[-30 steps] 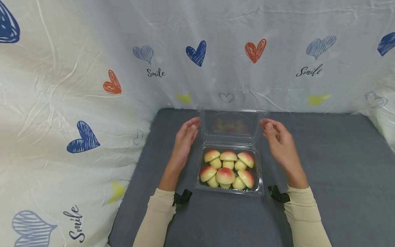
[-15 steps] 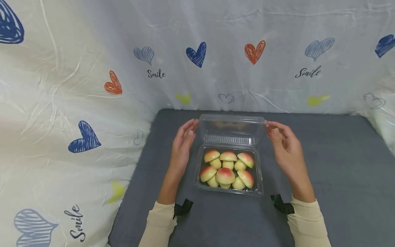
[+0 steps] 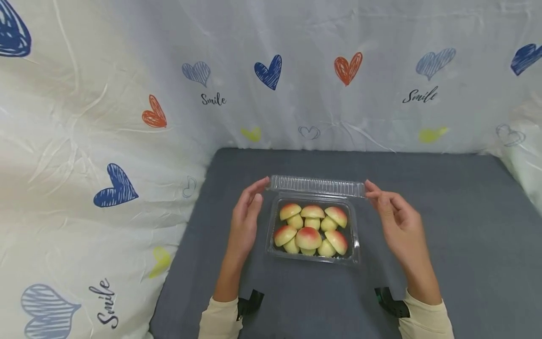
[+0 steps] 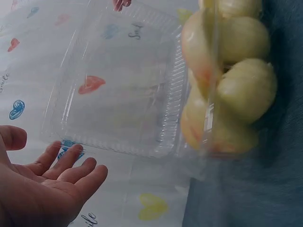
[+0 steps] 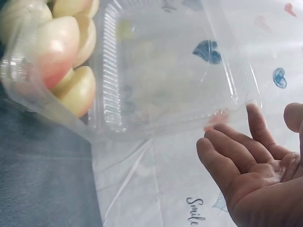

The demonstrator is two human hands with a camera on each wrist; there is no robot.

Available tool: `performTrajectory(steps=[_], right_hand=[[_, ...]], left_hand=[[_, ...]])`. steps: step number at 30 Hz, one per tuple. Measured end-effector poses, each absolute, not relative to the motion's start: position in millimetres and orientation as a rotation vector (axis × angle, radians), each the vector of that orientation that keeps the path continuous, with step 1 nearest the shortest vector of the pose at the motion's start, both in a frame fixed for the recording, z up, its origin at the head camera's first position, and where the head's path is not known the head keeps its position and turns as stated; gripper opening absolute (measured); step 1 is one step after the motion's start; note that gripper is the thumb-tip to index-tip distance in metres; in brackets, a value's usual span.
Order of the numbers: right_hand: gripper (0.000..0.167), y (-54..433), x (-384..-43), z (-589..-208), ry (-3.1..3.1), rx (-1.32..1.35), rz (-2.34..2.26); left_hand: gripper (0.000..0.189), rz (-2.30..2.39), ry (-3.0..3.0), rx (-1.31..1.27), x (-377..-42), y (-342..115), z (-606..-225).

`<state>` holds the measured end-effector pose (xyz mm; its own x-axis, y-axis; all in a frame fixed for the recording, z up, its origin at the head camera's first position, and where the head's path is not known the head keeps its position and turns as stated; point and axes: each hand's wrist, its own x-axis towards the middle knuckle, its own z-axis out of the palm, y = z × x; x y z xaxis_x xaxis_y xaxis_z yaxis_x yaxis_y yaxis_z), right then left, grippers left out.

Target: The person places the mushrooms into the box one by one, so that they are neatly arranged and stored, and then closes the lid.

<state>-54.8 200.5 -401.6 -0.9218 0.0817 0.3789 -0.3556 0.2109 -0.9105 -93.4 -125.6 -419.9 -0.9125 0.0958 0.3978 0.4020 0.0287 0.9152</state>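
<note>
A clear plastic clamshell box (image 3: pixel 354 247) lies on the grey cloth. Inside are several pale yellow mushroom-shaped pieces (image 3: pixel 308 238) with red-blushed caps. Its hinged lid (image 3: pixel 317 185) stands raised at the back, seen nearly edge-on from the head. My left hand (image 3: pixel 244 219) is at the lid's left edge, fingers extended and fingertips right at the corner. On the opposite side, my right hand (image 3: pixel 400 219) has its fingertips at the lid's right edge. Both wrist views show loosely extended fingers along the lid's rim, with the left thumb (image 4: pixel 13 138) and right thumb (image 5: pixel 294 117) held apart from it.
Grey cloth (image 3: pixel 466 226) covers the table around the box. White fabric (image 3: pixel 309 94) printed with hearts and "Smile" hangs behind and along the left side. A black wrist mount (image 3: pixel 251 303) sits on the left wrist, another mount (image 3: pixel 391 303) on the right.
The lid has swung up from leaning back, its far edge coming toward me. Both hands have moved nearer along with it. The box and its contents stay in place.
</note>
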Motion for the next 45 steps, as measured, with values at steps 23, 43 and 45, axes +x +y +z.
performTrajectory(steps=[23, 43, 45], right_hand=[[0.033, 203.8, -9.9, -458.6, -2.362, 0.164, 1.9], [0.055, 203.1, -2.7, -479.4, -2.615, -0.098, 1.868], [0.054, 203.3, -2.2, -481.6, -2.611, -0.13, 1.912]], left_hand=[[0.051, -2.198, -2.271, -0.229, -48.4, -140.6, -471.5], [0.054, -2.143, -2.574, -0.111, -41.6, -151.8, -488.6], [0.05, -2.117, -2.629, -0.096, -40.9, -151.6, -488.7]])
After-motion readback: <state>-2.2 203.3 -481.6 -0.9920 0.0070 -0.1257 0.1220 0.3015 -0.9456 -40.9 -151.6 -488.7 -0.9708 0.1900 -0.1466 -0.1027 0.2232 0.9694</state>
